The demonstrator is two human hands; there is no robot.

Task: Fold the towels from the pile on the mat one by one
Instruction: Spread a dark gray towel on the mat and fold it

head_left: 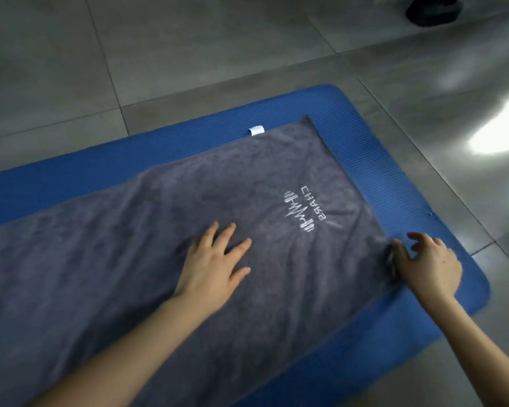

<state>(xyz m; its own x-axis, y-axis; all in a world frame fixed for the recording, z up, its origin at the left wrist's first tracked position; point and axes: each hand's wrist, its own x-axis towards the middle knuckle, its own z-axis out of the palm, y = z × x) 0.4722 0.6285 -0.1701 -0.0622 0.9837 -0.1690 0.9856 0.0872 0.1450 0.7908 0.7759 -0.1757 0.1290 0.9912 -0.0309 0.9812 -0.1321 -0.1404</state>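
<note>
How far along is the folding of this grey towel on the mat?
Done: the grey towel lies spread flat on the blue mat. In hand: the left hand presses it flat while the right hand pinches its near right corner. Left: no fold shows yet; no pile is in view.

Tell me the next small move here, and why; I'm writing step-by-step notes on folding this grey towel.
Probably lift the near right corner and carry it across toward the towel's other end. The grey towel lies spread flat on the blue mat, the left hand presses it flat near the middle, and the right hand already pinches that bunched corner, so the first fold seems set up.
</note>
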